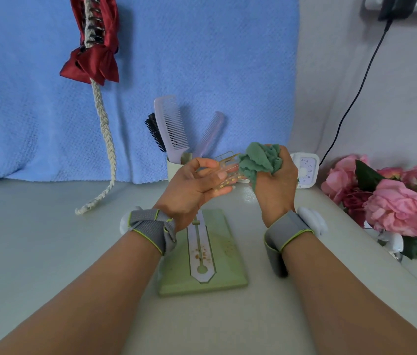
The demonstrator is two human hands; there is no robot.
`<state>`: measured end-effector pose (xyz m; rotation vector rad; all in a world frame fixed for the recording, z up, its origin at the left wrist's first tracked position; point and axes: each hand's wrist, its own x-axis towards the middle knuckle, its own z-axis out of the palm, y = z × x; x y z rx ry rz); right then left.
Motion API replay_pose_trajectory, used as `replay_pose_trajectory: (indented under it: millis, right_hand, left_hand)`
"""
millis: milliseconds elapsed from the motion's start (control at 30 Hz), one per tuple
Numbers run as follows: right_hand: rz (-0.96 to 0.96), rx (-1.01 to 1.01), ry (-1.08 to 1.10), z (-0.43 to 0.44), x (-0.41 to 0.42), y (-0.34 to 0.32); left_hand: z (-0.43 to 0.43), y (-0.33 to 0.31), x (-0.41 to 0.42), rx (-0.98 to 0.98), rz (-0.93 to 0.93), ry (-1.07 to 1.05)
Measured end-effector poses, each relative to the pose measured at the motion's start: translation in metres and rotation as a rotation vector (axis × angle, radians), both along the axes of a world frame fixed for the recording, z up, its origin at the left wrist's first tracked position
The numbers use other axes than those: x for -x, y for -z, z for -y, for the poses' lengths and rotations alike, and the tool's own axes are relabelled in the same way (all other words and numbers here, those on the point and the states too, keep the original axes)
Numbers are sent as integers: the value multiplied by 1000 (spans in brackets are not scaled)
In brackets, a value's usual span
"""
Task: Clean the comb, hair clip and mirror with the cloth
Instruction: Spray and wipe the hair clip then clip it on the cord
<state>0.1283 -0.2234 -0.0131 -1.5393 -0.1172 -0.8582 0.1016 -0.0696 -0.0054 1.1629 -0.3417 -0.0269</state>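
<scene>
The clear plastic hair clip [227,170], above the table's [48,252] middle, points its long axis rightward into the crumpled green cloth [259,160]. The left hand [194,187] pinches the clip; the right hand [276,180] squeezes the soft cloth.

Place: you are at a home grooming corner, a vanity-style setup; nothing industrial shows
Surface: a pale surface [48,252] set against a wall
Backdrop: a blue towel [202,60] hangs behind it
Grooming gear: a cup [172,167] holds combs [170,124] and a black brush [154,131]
Decor: pink flowers [396,201] at your right; a small timer [306,172] beside them
Wall: a black cable [355,98] runs up to a socket
</scene>
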Motion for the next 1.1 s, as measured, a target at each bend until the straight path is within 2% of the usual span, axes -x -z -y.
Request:
replay_pose_trajectory:
  millis: [100,167,300,367,467,500,633,767,900,1033,1100]
  right_hand:
    - [-47,-36,-102,4,-2,-1]
    - [-72,13,-142,8,-3,-1]
    - [-247,137,-27,22,-6,-2]
    - [-330,279,39,25,-5,-2]
    - [-455,691,112,28,-2,0]
    - [-483,763,121,28,0,0]
    - [-432,773,77,28,0,1]
    - [-533,886,15,30,0,2]
    - [-511,823,104,29,5,-2]
    - [-408,556,464,35,7,-8]
    - [-374,449,535,42,1,-5]
  left_hand:
    - [-3,-1,0,-14,-8,-2]
    - [-5,-1,0,-16,-13,-24]
    - [-8,-2,-1,120,-89,-80]
    - [-7,-2,0,138,-104,-96]
    - [-2,-1,1,84,-106,-43]
    - [0,0,1,54,-105,-26]
    - [1,2,0,-25,-122,-3]
    - [4,5,2,-90,-137,6]
    - [3,4,0,-65,-109,1]
    - [0,3,-1,34,-114,39]
    - [2,2,0,63,-119,71]
